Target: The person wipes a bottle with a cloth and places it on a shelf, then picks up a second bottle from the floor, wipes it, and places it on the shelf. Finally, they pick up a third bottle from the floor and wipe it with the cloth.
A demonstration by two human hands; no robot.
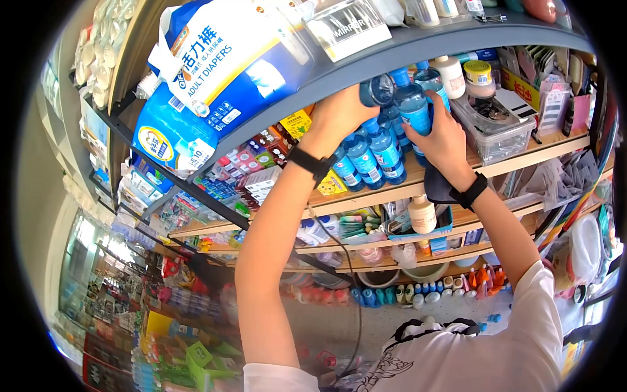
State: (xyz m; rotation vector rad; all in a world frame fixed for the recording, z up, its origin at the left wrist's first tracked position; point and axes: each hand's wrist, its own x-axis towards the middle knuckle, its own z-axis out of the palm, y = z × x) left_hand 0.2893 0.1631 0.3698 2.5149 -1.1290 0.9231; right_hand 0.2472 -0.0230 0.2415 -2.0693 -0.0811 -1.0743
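Note:
Several blue bottles (pixel 363 161) with blue labels stand close together on a wooden shelf. My left hand (pixel 346 112) reaches in from the left and is closed on a tilted blue bottle (pixel 377 91), whose round end faces me; its fingertips are hidden. My right hand (pixel 447 140) is wrapped around an upright blue bottle (pixel 412 108), thumb in front and fingers on the far side. Right behind that one, another blue bottle (pixel 428 77) stands near a white pump bottle (pixel 449 76). Each wrist wears a black band.
Over the bottles runs a grey upper shelf edge (pixel 418 42), holding an adult diapers pack (pixel 228 65) and a mirror box (pixel 349 27). A clear plastic bin (pixel 493 134) sits right of my right hand. A dark cable (pixel 353 274) hangs before the lower shelves.

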